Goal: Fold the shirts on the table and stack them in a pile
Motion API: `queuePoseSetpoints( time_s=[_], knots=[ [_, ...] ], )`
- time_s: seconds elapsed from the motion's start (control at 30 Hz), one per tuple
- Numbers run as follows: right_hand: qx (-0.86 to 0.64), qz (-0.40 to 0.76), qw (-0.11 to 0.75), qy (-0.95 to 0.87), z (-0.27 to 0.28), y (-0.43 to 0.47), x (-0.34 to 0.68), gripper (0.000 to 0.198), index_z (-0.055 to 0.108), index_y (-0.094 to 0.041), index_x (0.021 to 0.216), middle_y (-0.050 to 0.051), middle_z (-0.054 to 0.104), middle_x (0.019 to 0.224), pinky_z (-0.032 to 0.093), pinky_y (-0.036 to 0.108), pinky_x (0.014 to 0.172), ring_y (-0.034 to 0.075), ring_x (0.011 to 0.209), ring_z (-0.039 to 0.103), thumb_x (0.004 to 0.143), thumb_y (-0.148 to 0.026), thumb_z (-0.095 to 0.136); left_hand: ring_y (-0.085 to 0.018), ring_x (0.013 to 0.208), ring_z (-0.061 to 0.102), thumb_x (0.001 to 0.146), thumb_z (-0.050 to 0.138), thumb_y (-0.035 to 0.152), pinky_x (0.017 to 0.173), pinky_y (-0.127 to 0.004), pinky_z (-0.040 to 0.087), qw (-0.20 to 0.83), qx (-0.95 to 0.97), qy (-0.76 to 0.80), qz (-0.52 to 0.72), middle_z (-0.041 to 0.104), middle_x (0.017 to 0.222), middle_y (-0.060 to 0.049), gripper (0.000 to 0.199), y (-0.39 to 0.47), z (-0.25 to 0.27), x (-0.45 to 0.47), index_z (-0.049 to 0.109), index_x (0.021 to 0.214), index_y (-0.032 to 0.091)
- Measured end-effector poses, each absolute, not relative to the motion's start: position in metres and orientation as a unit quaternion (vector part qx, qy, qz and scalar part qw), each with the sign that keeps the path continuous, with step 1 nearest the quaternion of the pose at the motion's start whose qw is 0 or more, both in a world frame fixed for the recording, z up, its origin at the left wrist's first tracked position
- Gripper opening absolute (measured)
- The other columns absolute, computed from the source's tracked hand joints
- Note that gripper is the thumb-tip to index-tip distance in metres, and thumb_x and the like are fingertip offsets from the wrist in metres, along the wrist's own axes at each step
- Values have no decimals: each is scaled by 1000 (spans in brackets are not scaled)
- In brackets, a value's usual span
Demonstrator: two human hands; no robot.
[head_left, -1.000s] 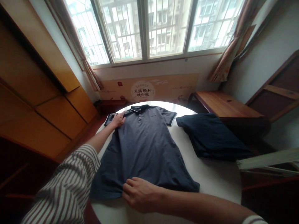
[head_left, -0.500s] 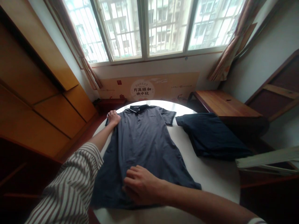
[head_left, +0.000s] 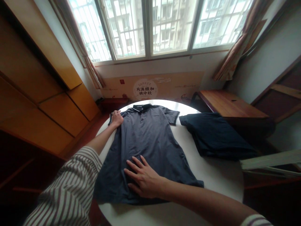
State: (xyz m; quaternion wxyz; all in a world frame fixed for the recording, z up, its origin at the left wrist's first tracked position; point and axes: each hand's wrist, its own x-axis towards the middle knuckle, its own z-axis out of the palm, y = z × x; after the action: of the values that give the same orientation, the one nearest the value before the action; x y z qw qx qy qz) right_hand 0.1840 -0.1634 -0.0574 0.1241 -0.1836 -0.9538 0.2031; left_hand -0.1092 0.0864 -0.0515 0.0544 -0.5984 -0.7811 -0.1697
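Note:
A dark grey polo shirt [head_left: 150, 138] lies front side up on a round white table [head_left: 183, 213], its collar toward the window. At the sleeve on the left, my left hand [head_left: 117, 118] is closed, with its fingers curled over the cloth. My right hand [head_left: 143, 179] rests flat on the lower front of the shirt, its fingers spread. Soft lengthwise creases run down the left half of the shirt. A dark navy folded garment [head_left: 216, 135] sits to the right of the shirt, apart from both hands.
Beyond the table on the right stands a wooden desk [head_left: 232, 102]. Wooden cabinets [head_left: 54, 106] line the left side, and a barred window [head_left: 169, 25] with curtains is ahead. A pale bar-like piece [head_left: 270, 161] juts in at the right of the table.
My right hand has gone from loosely curled to spread flat on the shirt. My left hand stays at the sleeve. The view has shifted slightly.

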Motion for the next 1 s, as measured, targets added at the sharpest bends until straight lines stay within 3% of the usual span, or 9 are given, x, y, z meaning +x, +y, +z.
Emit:
queuePoseSetpoints(
  time_s=[0.13,0.2,0.33,0.53,0.67,0.73,0.8,0.9,1.0],
  knots=[
    [-192,211,109,-952,-54,-165,184,57,40,-20,149,15,33,158,16,63,116,36,147,22,100,-49,39,-24,137,42,94,43,28,115,-34,32,-4,-698,-703,-134,46,148,-11,47,105,-69,-64,52,139,17],
    [-197,210,104,-952,-52,-167,184,57,38,-20,150,14,31,159,15,63,116,36,147,20,100,-48,39,-26,141,37,96,41,38,117,-39,29,-30,-714,-690,-114,41,153,-10,51,112,-78,-49,50,142,18],
    [-201,214,100,-951,-47,-172,185,58,31,-20,154,14,25,161,10,64,117,35,149,13,101,-43,36,-41,147,21,93,31,65,114,-64,19,-64,-685,-721,-83,26,161,-14,72,124,-83,-46,38,152,23],
    [-202,232,89,-947,-44,-175,187,59,28,-20,155,16,26,160,11,65,116,36,149,14,101,-41,37,-37,150,8,89,23,74,116,-64,10,-69,-648,-756,-56,13,165,-8,79,136,-80,-63,27,155,31],
    [-164,205,47,-964,-31,-153,181,61,41,-21,148,17,41,152,33,60,109,38,141,35,93,-45,53,-37,150,9,89,22,74,116,-63,10,-56,-656,-751,-59,15,165,-7,80,135,-84,-62,26,156,31],
    [-146,195,21,-970,-21,-123,174,49,53,-20,137,15,59,135,46,46,99,31,123,56,92,-39,56,-37,150,10,90,22,73,117,-62,10,-52,-659,-748,-59,15,164,-7,79,134,-85,-61,26,156,30],
    [-185,177,24,-966,-13,-81,166,33,61,-18,124,11,69,114,51,33,88,22,102,66,96,-30,49,-37,150,10,90,21,73,116,-63,10,-50,-660,-747,-57,16,164,-7,79,132,-85,-60,26,156,30],
    [-320,115,60,-938,-11,-6,154,29,64,-17,118,10,68,116,48,27,90,19,105,64,95,-22,49,-37,150,10,90,20,73,116,-63,10,-43,-662,-746,-58,16,164,-7,79,133,-85,-61,27,156,30],
    [-404,85,78,-908,-21,65,150,36,60,-8,125,17,62,129,40,29,104,22,121,56,97,-18,40,-37,150,10,90,20,72,116,-63,11,-41,-662,-746,-59,16,164,-8,79,134,-86,-61,27,156,29]
  ],
)
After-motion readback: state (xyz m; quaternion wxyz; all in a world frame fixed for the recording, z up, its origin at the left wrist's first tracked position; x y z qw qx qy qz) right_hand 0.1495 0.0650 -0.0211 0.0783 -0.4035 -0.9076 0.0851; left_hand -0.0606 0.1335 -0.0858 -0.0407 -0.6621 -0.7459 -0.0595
